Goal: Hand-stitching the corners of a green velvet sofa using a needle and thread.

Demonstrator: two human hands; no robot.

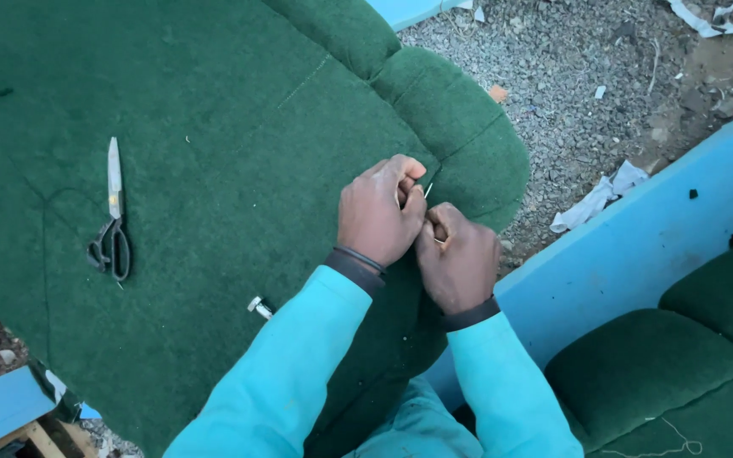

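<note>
Left hand (379, 212) and right hand (458, 259), both closed, pinch a needle (428, 192) over green upholstery (214, 127); scissors (112, 216) lie well apart.

The scissors (112, 222) are laid on the upholstered piece (214, 127), toward its left side. The 2 hands, left hand (377, 212) and right hand (460, 259), are pressed together near its right edge. Gravel ground (587, 93) is seen beyond that edge.

An outdoor upholstery workshop: green padded furniture pieces (214, 127), scissors (112, 212), blue foam (638, 229), fabric scraps (595, 199) on gravel ground (570, 68).
</note>
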